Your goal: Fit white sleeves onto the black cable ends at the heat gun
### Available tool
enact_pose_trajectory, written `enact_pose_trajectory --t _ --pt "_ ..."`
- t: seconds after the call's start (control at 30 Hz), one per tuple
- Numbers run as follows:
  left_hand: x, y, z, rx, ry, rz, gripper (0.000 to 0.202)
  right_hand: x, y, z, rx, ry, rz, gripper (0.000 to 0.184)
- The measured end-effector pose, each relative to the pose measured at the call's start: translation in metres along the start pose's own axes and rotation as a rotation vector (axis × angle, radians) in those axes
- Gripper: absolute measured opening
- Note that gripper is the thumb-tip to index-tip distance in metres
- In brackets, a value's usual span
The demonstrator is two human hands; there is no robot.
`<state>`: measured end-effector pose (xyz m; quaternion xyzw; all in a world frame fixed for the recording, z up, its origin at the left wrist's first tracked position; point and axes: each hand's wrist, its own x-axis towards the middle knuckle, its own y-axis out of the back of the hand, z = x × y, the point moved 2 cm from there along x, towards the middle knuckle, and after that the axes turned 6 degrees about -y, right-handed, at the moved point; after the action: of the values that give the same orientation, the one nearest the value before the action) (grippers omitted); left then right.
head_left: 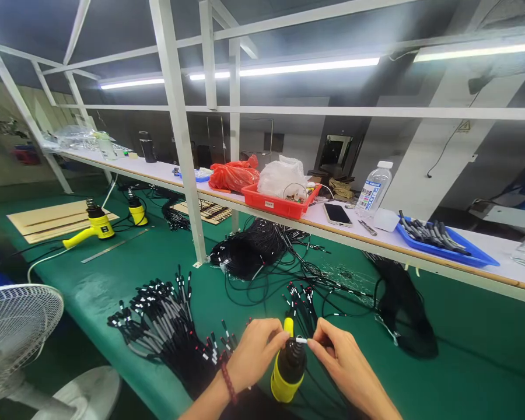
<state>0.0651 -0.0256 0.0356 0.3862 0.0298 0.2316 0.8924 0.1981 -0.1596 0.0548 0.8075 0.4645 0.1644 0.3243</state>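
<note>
My left hand (256, 350) and my right hand (339, 357) meet low in the middle of the view, both pinched on a thin cable end with a white sleeve (301, 340). They hold it just over the dark nozzle of a yellow heat gun (287, 368) that stands upright between them. A red bead bracelet sits on my left wrist. Left of my hands lies a pile of black cables with white and red tips (164, 324). More black cables (262, 248) spread behind the gun on the green mat (464, 361).
A white fan (13, 326) stands at the lower left. Two more yellow heat guns (97, 224) sit far left. The white shelf (315, 219) carries a red tray (275, 203), a phone (336, 214), a water bottle (375, 189) and a blue tray (446, 242). A white post (181, 140) rises mid-bench.
</note>
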Motion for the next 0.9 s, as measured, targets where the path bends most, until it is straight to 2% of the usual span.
enact_pose_trajectory --t 0.47,0.67,0.73,0.9 --pt "0.008 -0.007 -0.001 -0.032 0.018 0.064 0.021 0.009 -0.004 0.014 -0.041 -0.005 0.017 0.023" --pt "0.009 -0.007 -0.001 -0.081 0.009 0.088 0.013 0.008 0.0 0.018 0.019 -0.026 0.016 0.022" --pt "0.01 -0.007 -0.001 -0.046 0.003 0.071 0.016 0.007 0.001 0.017 0.036 -0.015 0.029 0.022" --pt "0.011 -0.008 -0.001 0.094 -0.016 -0.031 0.041 0.007 0.004 0.012 0.05 -0.009 0.046 0.021"
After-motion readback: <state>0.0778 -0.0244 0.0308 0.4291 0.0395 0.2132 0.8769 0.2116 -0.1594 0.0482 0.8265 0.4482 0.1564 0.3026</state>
